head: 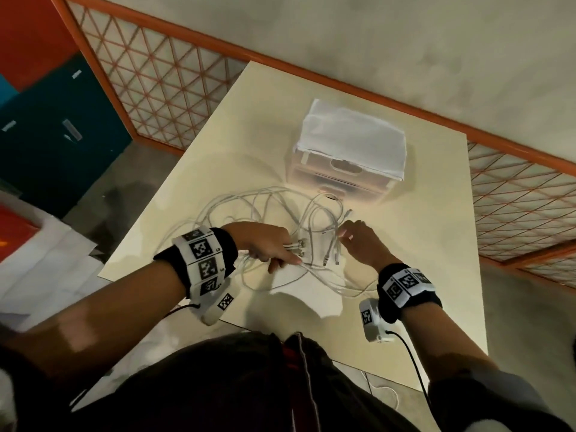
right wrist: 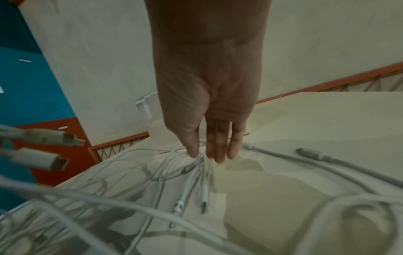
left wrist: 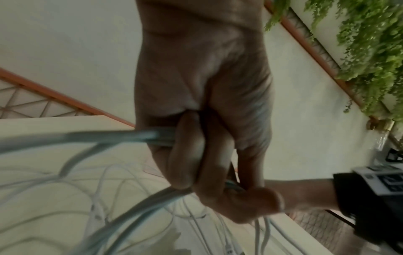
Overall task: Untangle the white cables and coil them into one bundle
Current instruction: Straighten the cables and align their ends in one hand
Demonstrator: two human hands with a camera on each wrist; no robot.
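A loose tangle of white cables (head: 249,207) spreads over the middle of the cream table (head: 420,260). My left hand (head: 274,249) grips several strands, fingers curled round them (left wrist: 202,155), and two plug ends (head: 299,248) stick out past its knuckles (right wrist: 54,138). To its right, my right hand (head: 346,233) points down with nearly straight fingers. Its thumb and fingertips (right wrist: 209,151) pinch a few thin strands that fan out below them. Two loose plugs (right wrist: 191,205) lie on the table under that hand.
A small drawer box under a white mesh cloth (head: 352,141) stands on the table just behind the cables. Orange lattice fencing (head: 156,76) borders the table's far and right sides. Blue cabinets (head: 56,129) are off to the left.
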